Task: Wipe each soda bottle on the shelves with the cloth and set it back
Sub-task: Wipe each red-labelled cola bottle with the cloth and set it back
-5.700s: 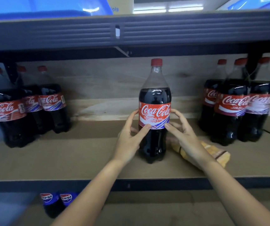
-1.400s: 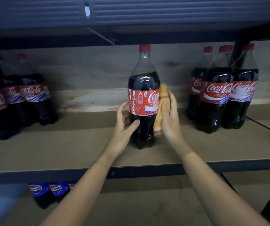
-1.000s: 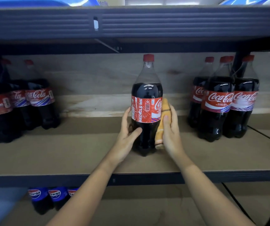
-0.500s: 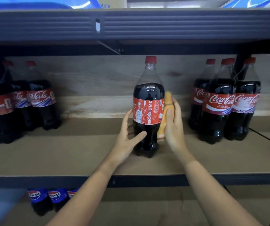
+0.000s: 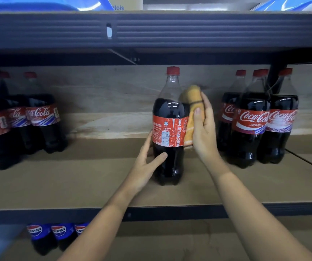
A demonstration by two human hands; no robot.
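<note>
1. Standing upright on the shelf (image 5: 76, 185), the bottle (image 5: 170, 129) has its long axis vertical, cap up, with the "RECYCLE ME" side of the label facing the camera. It stands alone in the gap between two groups of bottles, well apart from both.
2. The left hand (image 5: 145, 164) steadies it low down: the thumb lies across the dark front below the label, and the fingers reach round the far side, so this grip is partly closed round the bottle.
3. The right hand (image 5: 204, 132) presses the cloth (image 5: 191, 112) flat against the bottle's right flank. The fingers wrap the cloth, the thumb lies on its near face, and the cloth's top pokes above the hand, level with the shoulder of the bottle.
4. The cloth sits directly right of the bottle, touching it from shoulder to the label's lower edge. The wipe probably runs along the vertical axis, so the right hand is placed to do it.
5. The neck and cap lie above the cloth; the base lies below it.
</note>
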